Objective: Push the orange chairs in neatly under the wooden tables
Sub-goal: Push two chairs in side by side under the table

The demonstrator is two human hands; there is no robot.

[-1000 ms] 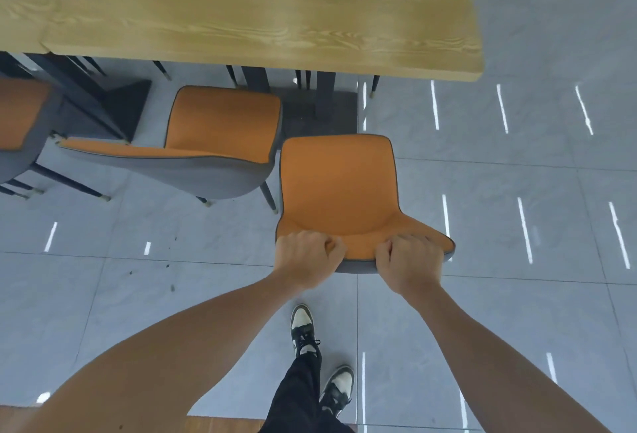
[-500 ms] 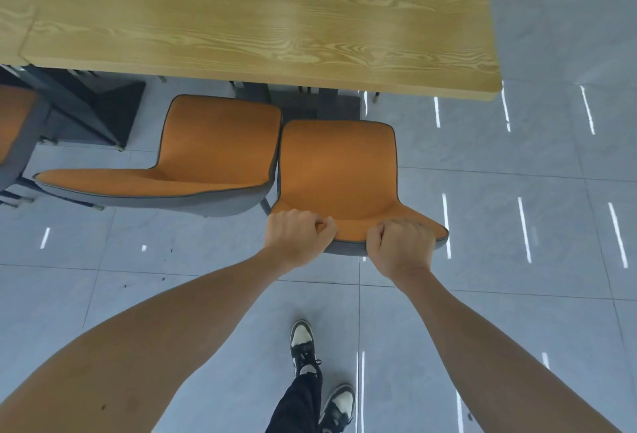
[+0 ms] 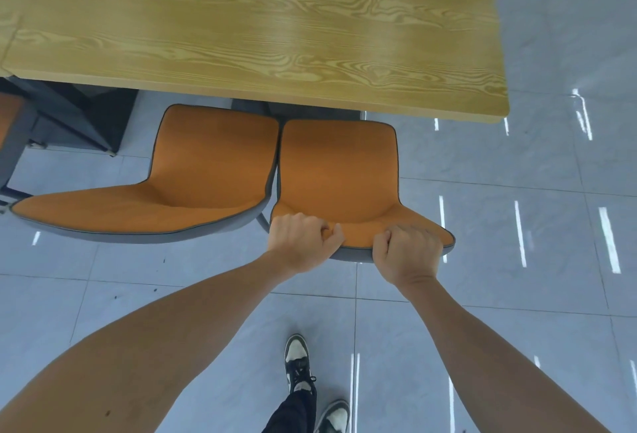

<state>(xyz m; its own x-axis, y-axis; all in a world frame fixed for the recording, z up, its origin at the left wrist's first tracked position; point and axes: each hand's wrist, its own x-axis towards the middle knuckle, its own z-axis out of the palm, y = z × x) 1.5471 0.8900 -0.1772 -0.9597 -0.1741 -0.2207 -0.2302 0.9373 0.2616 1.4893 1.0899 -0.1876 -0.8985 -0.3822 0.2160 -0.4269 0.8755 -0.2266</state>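
Two hands grip the top edge of the right-hand orange chair's point(image 3: 337, 170) backrest; left hand point(image 3: 300, 239) near the left corner, right hand point(image 3: 406, 253) toward the right corner; fingers point(image 3: 401, 233) of both curled over the rim and pressed together, thumbs apparently behind, not seen. Seat front sits just at the near edge of the wooden table point(image 3: 248, 26); most of the seat lies outside the tabletop. Neighbouring orange chair point(image 3: 206, 164) stands just beside on the left, shells nearly touching along one side; contact cannot be confirmed.

Judgement: step in hand is the straight push inward. To do it well: equal force from both hands so the chair does not yaw into the neighbour; keep it square to the table edge; push low and level to avoid tipping the legs on the tiled floor point(image 3: 517, 346); ease off as the backrest nears the tabletop. Table legs under the top are mostly hidden; a snag there is possible.
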